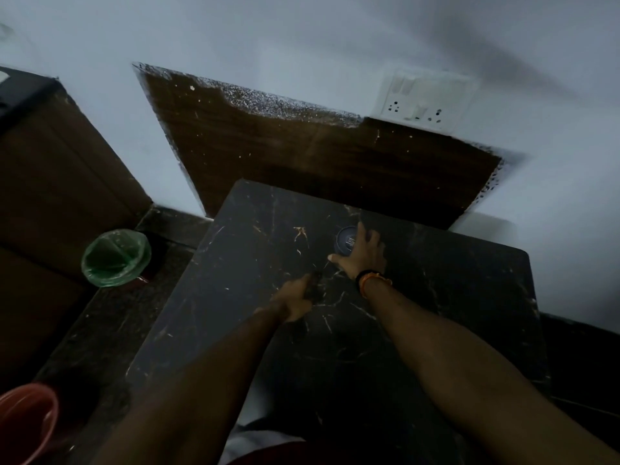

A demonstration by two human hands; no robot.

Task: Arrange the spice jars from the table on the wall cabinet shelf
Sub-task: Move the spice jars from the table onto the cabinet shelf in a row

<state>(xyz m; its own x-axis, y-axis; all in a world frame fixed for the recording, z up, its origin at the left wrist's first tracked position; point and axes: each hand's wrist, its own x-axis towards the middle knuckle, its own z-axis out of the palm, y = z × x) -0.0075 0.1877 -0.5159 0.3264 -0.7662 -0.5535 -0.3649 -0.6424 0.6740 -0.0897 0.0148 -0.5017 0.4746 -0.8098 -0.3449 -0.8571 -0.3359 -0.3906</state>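
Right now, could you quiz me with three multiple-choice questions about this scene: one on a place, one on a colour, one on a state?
1. Where is the jar?
A. on the table
B. on the floor
C. in the bin

2. What colour is the bin liner?
A. blue
B. green
C. yellow

3. What is the right hand doing?
A. hanging free
B. wrapping the jar
C. pressing the socket

Answers: A, the jar stands on the dark table; B, the liner is green; B, its fingers curl round the jar's side.

Bare arms; R wrist bands point(370, 278) blk/orange
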